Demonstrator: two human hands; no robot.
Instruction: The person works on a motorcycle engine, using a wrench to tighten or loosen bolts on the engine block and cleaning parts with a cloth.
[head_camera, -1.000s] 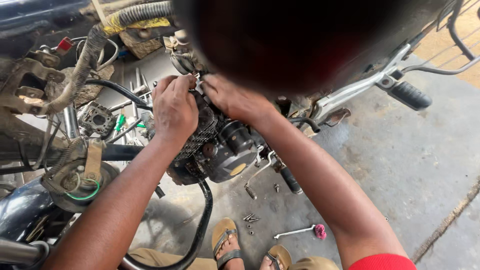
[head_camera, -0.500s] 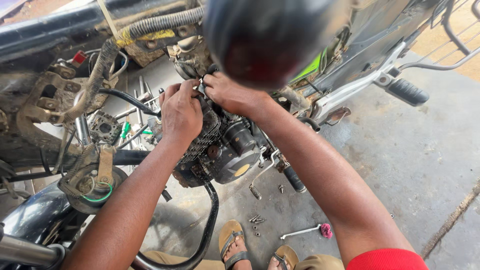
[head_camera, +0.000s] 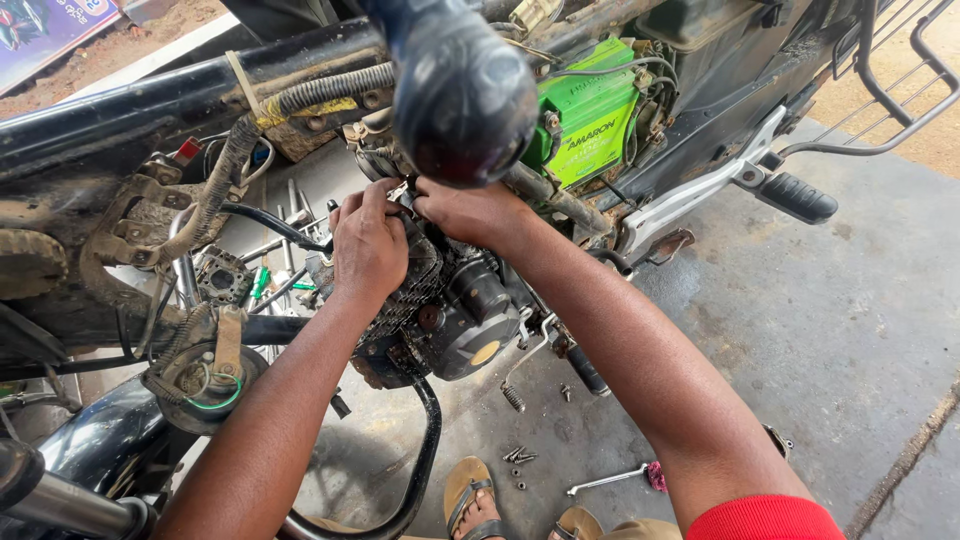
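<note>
My left hand (head_camera: 368, 245) lies over the top of the dark, dirty motorcycle engine (head_camera: 455, 320), its fingers curled. My right hand (head_camera: 470, 212) comes in from the right, and its fingertips meet the left hand's. Between them they pinch a small silver part (head_camera: 398, 190) on the engine's top. What lies under the fingers is hidden. A blurred, dark rounded object (head_camera: 460, 90) hangs close to the camera just above both hands.
A green battery (head_camera: 585, 125) sits in the frame behind the hands. A footpeg (head_camera: 795, 197) sticks out at the right. Loose bolts (head_camera: 518, 458) and a red-handled tool (head_camera: 615, 478) lie on the concrete near my sandalled feet (head_camera: 470, 505). Cables and a black frame tube (head_camera: 200, 95) crowd the left.
Both hands stay at the same spot on the engine top. The view has shifted, so the dark rounded object covers less and the green battery now shows.
</note>
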